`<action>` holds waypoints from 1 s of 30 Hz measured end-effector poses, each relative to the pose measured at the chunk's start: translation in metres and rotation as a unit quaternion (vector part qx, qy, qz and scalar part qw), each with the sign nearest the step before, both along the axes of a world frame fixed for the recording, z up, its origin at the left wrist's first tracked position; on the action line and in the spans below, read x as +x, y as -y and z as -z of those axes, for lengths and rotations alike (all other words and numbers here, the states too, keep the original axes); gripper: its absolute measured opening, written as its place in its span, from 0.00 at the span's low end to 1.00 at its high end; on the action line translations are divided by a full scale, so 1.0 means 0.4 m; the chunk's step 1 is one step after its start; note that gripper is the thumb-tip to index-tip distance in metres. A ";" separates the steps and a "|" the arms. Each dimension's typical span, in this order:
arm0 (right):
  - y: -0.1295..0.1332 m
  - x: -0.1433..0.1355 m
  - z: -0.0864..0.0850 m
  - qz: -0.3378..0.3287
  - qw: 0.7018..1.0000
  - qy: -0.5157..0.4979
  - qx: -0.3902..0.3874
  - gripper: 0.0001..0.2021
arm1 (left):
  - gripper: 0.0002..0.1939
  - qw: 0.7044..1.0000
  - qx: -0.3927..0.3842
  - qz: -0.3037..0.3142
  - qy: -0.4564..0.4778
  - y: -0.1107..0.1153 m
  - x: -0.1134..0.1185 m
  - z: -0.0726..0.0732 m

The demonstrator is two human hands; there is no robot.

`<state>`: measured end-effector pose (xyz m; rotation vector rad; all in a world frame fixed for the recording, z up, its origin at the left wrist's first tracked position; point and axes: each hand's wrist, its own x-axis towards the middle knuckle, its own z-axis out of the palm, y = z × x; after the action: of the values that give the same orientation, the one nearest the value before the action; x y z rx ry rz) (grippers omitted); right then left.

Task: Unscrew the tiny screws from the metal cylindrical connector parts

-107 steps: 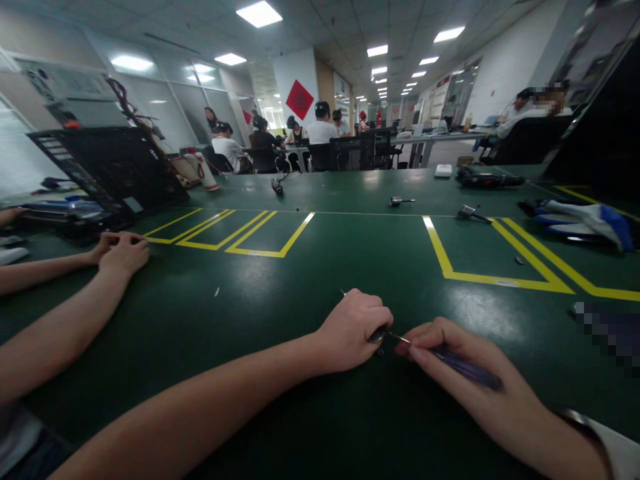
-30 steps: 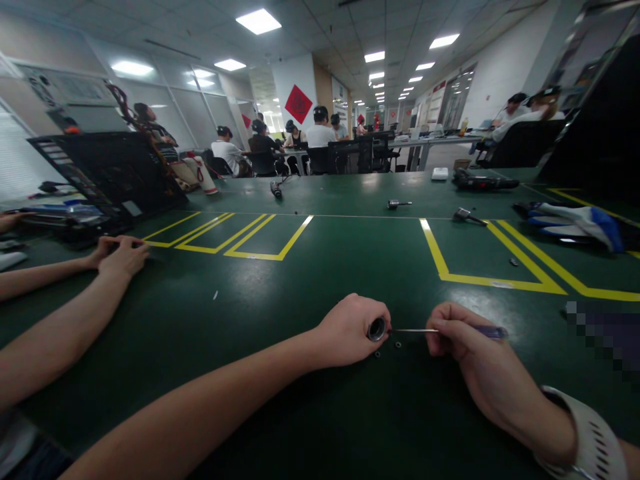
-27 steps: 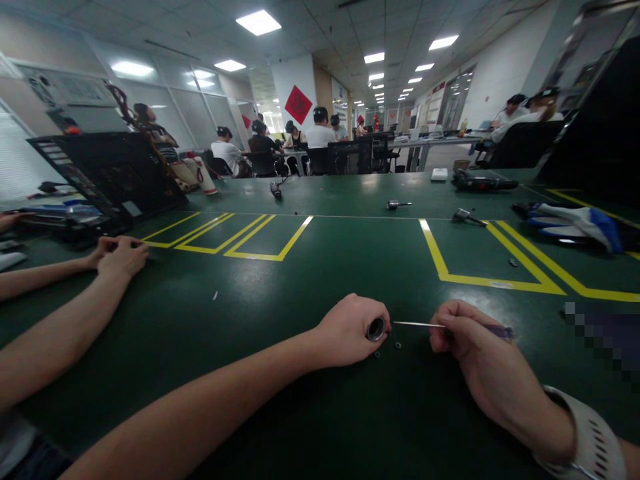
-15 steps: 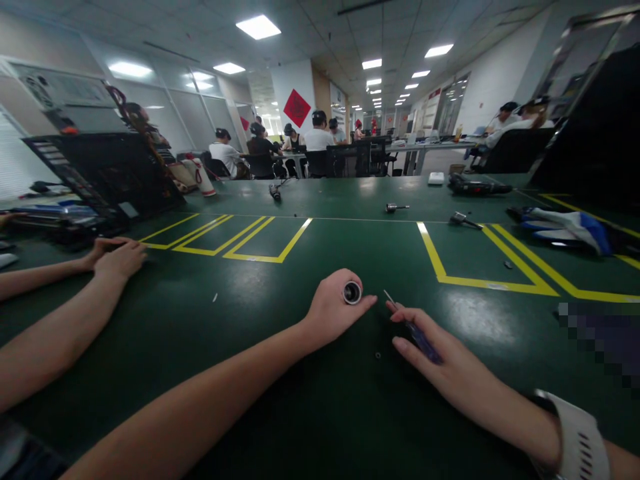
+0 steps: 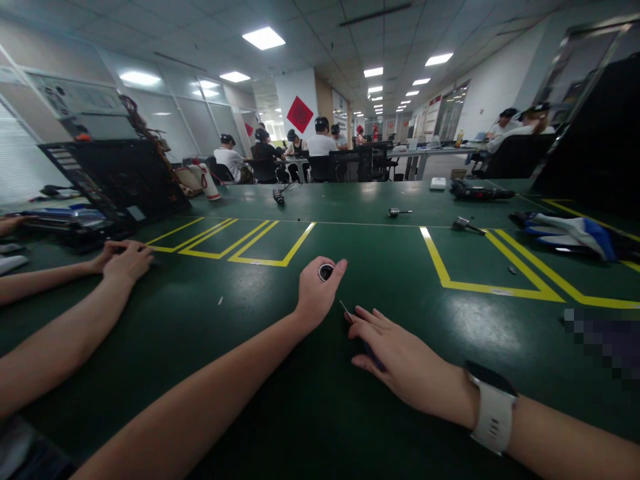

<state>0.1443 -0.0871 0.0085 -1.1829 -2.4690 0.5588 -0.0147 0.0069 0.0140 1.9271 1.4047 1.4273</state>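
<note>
My left hand (image 5: pixel 316 293) is closed around a hollow cylinder (image 5: pixel 325 272). Only its round, pale-rimmed open end shows, dark inside; the fist hides the rest. My left thumb points up beside that rim. Just to the right and nearer to me, my right hand (image 5: pixel 387 347) hovers palm down over the green table. A screwdriver (image 5: pixel 374 357) with a thin metal shaft and a dark purple handle is held in it, mostly covered by the hand. The shaft's tip points toward my left wrist, apart from the cylinder.
Yellow tape (image 5: pixel 505 293) marks boxes on the green table (image 5: pixel 270 407). Metal chuck-like parts (image 5: pixel 467 226), a dark power tool (image 5: pixel 481 190) and blue-white gloves (image 5: pixel 575 230) lie at the right. A co-worker's hands (image 5: pixel 127 259) are at the left, near a black case (image 5: pixel 117 177).
My left hand has moved left and slightly away, turning its thumb up. My right hand has moved left with the screwdriver and turned palm down. The small ring on the table is now out of sight.
</note>
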 end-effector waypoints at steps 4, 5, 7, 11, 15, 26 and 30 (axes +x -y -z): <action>-0.057 0.027 0.018 0.005 1.000 -0.008 0.029 0.13 | 0.16 1.000 0.005 -0.001 -0.014 0.002 -0.001 0.003; -0.068 0.036 0.021 0.010 0.999 -0.006 0.032 0.14 | 0.16 1.000 0.006 0.003 -0.018 0.003 0.000 0.005; -0.086 0.051 0.022 0.021 0.999 -0.003 0.038 0.14 | 0.16 0.999 0.010 0.015 -0.027 0.006 0.003 0.009; -0.116 0.078 0.020 0.054 0.997 0.002 0.051 0.13 | 0.15 0.998 0.022 0.035 -0.054 0.018 0.009 0.014; -0.156 0.122 0.021 0.106 0.992 0.005 0.063 0.13 | 0.15 0.993 0.017 0.064 -0.099 0.036 0.013 0.010; -0.219 0.313 0.048 0.294 0.954 0.012 0.057 0.14 | 0.12 0.916 0.006 0.250 -0.315 0.104 0.039 -0.023; -0.213 0.309 0.052 0.308 0.950 -0.028 0.039 0.13 | 0.14 0.875 0.010 0.293 -0.385 0.112 0.049 -0.032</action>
<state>0.2681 -0.0017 -0.0125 -1.7612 -1.8953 0.3017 0.0051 -0.0378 0.0268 2.7632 0.8814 0.3891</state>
